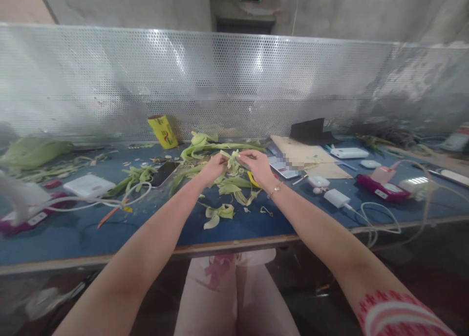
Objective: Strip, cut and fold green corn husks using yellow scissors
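Over the middle of the blue table (256, 224), my two hands meet at a pale green leafy piece (233, 163). Its left side is pinched in the closed fingers of my left hand (216, 165). From the right, the fingers of my right hand (257, 164) are closed on the same piece. Cut or torn green leaves (234, 187) lie just below and around both hands. Nearer the front edge rests a curled pale scrap (220, 214). Long green leaves (200, 148) are spread behind my hands.
A yellow packet (163, 131) stands behind, against the perforated metal screen (234, 82). Left are a dark phone (165, 174), a white adapter (89, 185) and looped cables. Right are brown paper (306, 153), an earphone case (318, 181), a white charger (337, 198) and a purple power strip (383, 188).
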A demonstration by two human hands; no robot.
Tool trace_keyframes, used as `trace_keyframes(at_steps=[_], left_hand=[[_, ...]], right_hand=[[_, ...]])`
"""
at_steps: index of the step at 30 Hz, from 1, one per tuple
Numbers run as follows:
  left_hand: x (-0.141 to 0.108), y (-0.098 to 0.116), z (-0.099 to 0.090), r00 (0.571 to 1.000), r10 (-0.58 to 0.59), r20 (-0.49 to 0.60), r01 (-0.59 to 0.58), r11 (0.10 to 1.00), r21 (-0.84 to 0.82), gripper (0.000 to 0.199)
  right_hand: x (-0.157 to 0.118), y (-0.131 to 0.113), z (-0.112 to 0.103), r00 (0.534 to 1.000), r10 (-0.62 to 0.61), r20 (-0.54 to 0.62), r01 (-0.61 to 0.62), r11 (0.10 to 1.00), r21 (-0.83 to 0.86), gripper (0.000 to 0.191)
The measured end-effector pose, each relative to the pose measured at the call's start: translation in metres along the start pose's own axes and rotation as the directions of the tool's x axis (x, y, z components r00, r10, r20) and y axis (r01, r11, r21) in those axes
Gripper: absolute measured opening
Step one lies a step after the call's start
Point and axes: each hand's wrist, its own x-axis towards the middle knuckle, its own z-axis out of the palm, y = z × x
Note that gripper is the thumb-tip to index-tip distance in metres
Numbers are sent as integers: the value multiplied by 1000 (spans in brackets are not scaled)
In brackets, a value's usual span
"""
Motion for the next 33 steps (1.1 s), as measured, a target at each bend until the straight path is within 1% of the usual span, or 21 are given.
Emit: trace_keyframes(at_steps=[1, 3, 6, 8, 13, 19, 22, 25, 27, 31, 33], left_hand=[[-2, -2, 6, 1000, 14, 13, -13, 999, -50, 19], [-6, -2, 17, 1000, 4, 28, 1, 986, -168, 19], [-12, 3, 26, 996, -78, 33, 84, 937, -339, 19], [-16, 7, 28, 993, -116, 32, 119, 907, -405, 20], [-18, 11, 30, 991, -130, 36, 132, 885, -447, 22], [-18, 9, 32, 992, -120, 35, 122, 880, -458, 25], [-18, 9, 32, 990, -132, 50, 140, 868, -476, 21], [-18, 10, 31, 991, -122, 58, 134, 852, -506, 18], [-18, 10, 31, 993, -109, 53, 120, 843, -525, 19], [-19, 12, 33, 996, -86, 16, 80, 833, -547, 23], [-19, 13, 33, 997, -78, -4, 64, 840, -539, 22]], right_hand=[[0, 0, 0, 1000, -6, -1, 6, 1000, -19, 25], [1, 1, -1, 1000, -15, -5, 14, 998, -57, 26], [1, 1, -2, 999, -28, -15, 26, 993, -117, 25], [0, -1, -2, 999, -35, -10, 33, 986, -163, 24], [-4, -10, -1, 998, -51, 27, 57, 962, -267, 21], [-4, -13, -1, 991, -126, 36, 131, 936, -327, 17], [-4, -12, -2, 993, -107, 58, 119, 948, -295, 16], [-4, -10, -1, 996, -35, 82, 49, 983, -178, 18], [-3, -9, 0, 999, -26, 45, 31, 994, -106, 18], [-2, -12, 1, 995, -52, -82, 50, 999, -15, 18], [-2, -14, 1, 993, -45, -105, 46, 999, 5, 18]])
